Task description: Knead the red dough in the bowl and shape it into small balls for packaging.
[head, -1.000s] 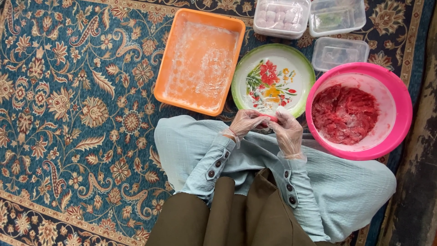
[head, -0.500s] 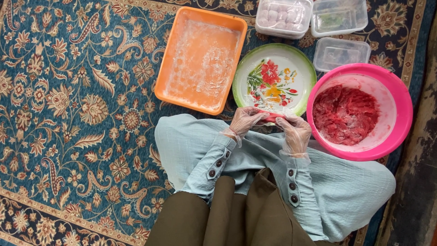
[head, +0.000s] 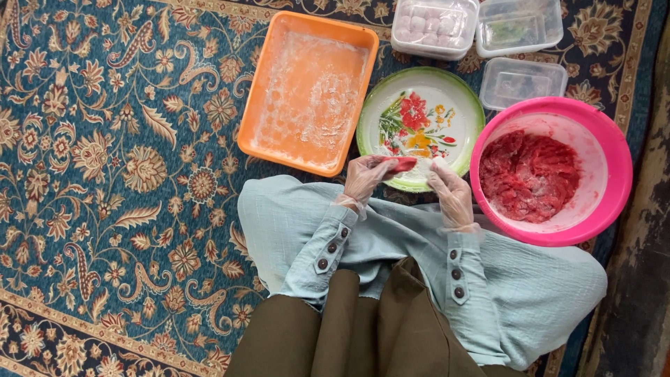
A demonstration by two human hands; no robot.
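Red mince strip [head: 399, 165] sits pinched in the gloved left hand [head: 364, 178] over the near rim of the floral plate [head: 370, 119], while the right hand [head: 450, 192] curls loosely beside it, seemingly gripping nothing. Shaping looks underway beside the pink bowl [head: 614, 150] at the carpet's far right; next call, I'd judge, is both hands pressing it even.

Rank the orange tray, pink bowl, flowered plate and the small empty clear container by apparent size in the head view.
1. orange tray
2. pink bowl, close to the tray
3. flowered plate
4. small empty clear container
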